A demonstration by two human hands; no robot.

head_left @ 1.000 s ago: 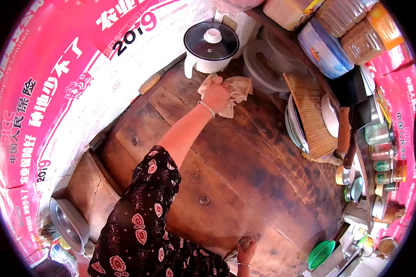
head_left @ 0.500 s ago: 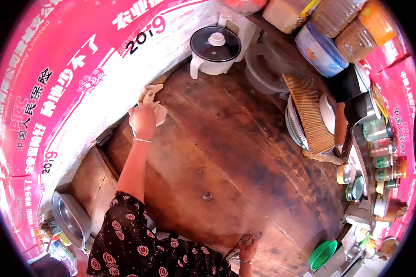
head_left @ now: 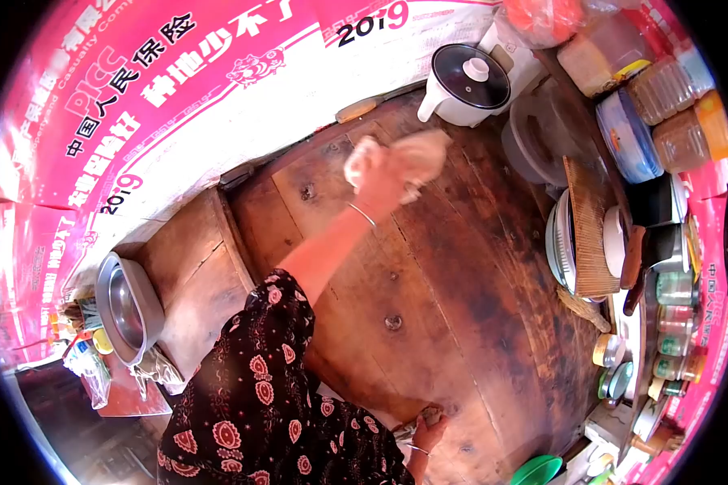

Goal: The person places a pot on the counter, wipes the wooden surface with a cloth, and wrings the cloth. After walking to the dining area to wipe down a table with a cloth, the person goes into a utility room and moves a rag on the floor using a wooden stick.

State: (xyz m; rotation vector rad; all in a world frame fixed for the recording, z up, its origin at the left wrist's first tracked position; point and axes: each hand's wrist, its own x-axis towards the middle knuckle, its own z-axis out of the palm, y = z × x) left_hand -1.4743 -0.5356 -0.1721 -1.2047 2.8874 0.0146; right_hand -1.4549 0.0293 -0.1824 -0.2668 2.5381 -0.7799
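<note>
My left hand (head_left: 378, 179) is closed on a pale cloth (head_left: 423, 157) over the back of the brown wooden tabletop (head_left: 429, 267). Both are smeared by motion, and the cloth sticks out to the right of the fingers. A bracelet circles that wrist. Near the front edge, my right hand (head_left: 429, 435) rests low at the table with its fingers curled round a small greyish thing (head_left: 431, 415), too unclear to name. An electric pot (head_left: 466, 85) with a dark glass lid stands just beyond the cloth.
A grey plastic basin (head_left: 534, 141), a ribbed wooden board (head_left: 589, 234) and a knife handle (head_left: 634, 257) line the right side. Jars (head_left: 673, 319) fill a shelf there. A green bowl (head_left: 535, 470) sits front right, a metal basin (head_left: 125, 299) at left.
My left hand has swept the cloth rightward from the wall edge toward the pot. The whole view has shifted as the head turned. My right hand stays near the front edge.
</note>
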